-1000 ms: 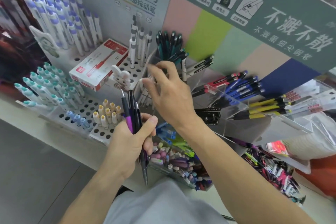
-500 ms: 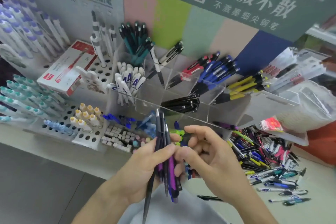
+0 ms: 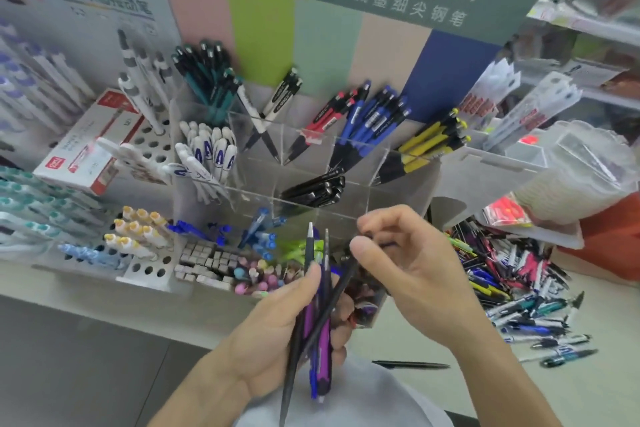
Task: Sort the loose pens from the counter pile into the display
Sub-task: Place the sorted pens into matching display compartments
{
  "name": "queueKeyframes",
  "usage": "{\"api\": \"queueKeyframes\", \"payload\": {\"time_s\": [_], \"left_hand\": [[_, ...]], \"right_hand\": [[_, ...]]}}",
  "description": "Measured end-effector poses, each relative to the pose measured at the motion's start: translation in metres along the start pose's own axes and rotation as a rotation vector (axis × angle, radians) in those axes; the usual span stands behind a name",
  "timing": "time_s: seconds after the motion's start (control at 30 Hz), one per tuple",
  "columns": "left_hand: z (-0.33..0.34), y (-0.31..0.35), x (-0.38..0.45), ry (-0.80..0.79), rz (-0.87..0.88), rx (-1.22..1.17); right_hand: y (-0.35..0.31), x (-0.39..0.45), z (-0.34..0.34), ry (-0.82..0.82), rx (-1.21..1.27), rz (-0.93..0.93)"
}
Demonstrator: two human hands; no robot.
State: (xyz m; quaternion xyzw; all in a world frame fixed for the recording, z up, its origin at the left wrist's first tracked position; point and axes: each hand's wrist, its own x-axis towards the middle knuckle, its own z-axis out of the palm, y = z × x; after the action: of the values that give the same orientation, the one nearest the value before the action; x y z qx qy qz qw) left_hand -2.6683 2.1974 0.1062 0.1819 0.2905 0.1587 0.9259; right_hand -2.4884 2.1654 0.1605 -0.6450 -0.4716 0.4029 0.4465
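My left hand (image 3: 277,326) grips a small bunch of pens (image 3: 317,315), black, purple and blue, held upright in front of the clear acrylic display (image 3: 349,152). My right hand (image 3: 405,270) is just to the right of the bunch and pinches the top end of a black pen (image 3: 341,282) that slants out of it. The display's compartments hold teal, white, red, blue, yellow and black pens. The loose pen pile (image 3: 512,274) lies on the counter at the right.
A white peg rack (image 3: 145,146) with pens and a red-and-white box (image 3: 86,146) stands at the left. Erasers and caps fill the low front trays (image 3: 211,267). One black pen (image 3: 410,364) lies alone on the counter near me. Packaged refills (image 3: 530,107) lean at the right.
My right hand came down from the display's upper compartments to the bunch in my left hand and now pinches a black pen there. The view has swung right, showing the pile.
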Motion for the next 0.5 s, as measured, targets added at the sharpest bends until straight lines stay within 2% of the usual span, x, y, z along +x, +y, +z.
{"api": "queueKeyframes", "payload": {"time_s": [0.07, 0.1, 0.33, 0.5], "left_hand": [[0.002, -0.001, 0.001, 0.032, 0.014, -0.009], [0.005, -0.001, 0.002, 0.05, 0.018, -0.018], [0.017, -0.003, 0.005, 0.194, 0.17, 0.113], [0.014, -0.002, 0.001, 0.264, 0.163, 0.122]], "right_hand": [[-0.002, 0.001, -0.004, -0.01, 0.2, 0.096], [-0.002, 0.001, -0.004, -0.03, 0.223, 0.129], [0.003, 0.003, 0.011, -0.287, -0.142, 0.231], [0.002, 0.003, 0.014, -0.345, -0.231, 0.193]]}}
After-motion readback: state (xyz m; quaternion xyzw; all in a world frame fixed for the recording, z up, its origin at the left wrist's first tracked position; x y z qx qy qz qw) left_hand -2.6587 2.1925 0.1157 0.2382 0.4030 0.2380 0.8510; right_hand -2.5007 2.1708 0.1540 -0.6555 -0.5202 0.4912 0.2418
